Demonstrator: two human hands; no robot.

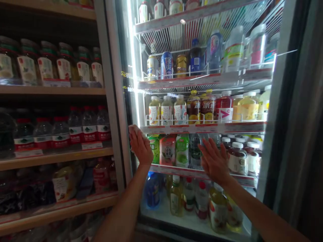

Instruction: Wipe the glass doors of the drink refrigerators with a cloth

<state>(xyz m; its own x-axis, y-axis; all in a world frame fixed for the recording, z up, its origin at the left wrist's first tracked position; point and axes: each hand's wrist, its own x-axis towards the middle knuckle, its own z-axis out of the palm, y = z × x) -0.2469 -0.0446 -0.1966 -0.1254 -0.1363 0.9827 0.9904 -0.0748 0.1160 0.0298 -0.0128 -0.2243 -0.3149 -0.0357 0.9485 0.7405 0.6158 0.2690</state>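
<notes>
My left hand (141,149) is raised against the glass door (130,111) of a lit drinks fridge, close to its left edge. Under its fingers a crumpled white cloth (132,129), perhaps a tissue, is pressed to the glass; most of it is hidden by the hand. My right hand (215,162) lies flat with fingers spread, on or just off the glass, and holds nothing. Behind it, inside the fridge, are clear bottles (196,151) and dark bottles with white caps (237,158). A green bottle (182,151) stands between the two hands, behind the door.
Fridge shelves (202,128) hold rows of bottles and cans, with more bottles (176,198) at the bottom. On the left, open wooden shelves (75,88) carry juice bottles (46,65) and red-capped water bottles (60,132). A metal upright (111,94) separates shelves and fridge.
</notes>
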